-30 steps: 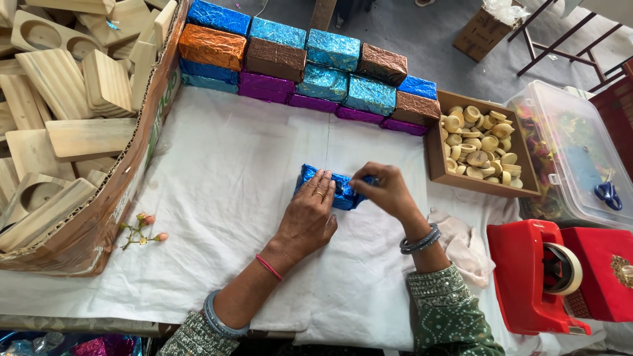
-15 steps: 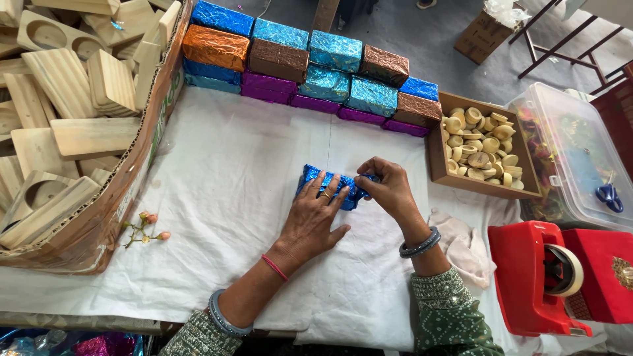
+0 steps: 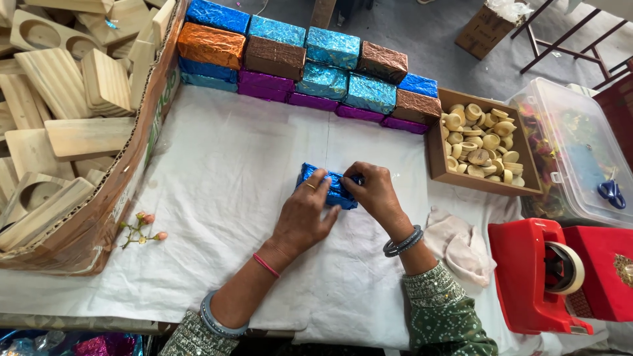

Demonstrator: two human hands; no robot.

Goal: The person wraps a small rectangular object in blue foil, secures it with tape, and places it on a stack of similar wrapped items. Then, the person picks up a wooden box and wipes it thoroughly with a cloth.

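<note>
Hands meet over a small block wrapped in crinkled blue foil (image 3: 330, 186), which lies on the white cloth (image 3: 217, 171) covering the table and serves here as the landmark; the left hand (image 3: 302, 214) rests flat on the near side of that block, fingers spread and pressing the foil down, gripping nothing; the right hand (image 3: 373, 191) is curled at the block's right end, fingertips pinching a fold of foil there; the wrap looks nearly closed, with that right end seemingly the last part to tuck in, though the far face is hidden; right of the block and nearer stands a red tape dispenser (image 3: 537, 277); left of it a cardboard box of bare pale wooden blocks (image 3: 59, 118), apparently unwrapped stock; right and farther a brown tray of small round wooden pieces (image 3: 478, 142); beyond the block, at the cloth's far edge, a stacked row of foil-wrapped blocks in blue, teal, copper and purple (image 3: 310, 69) already looks finished.
</note>
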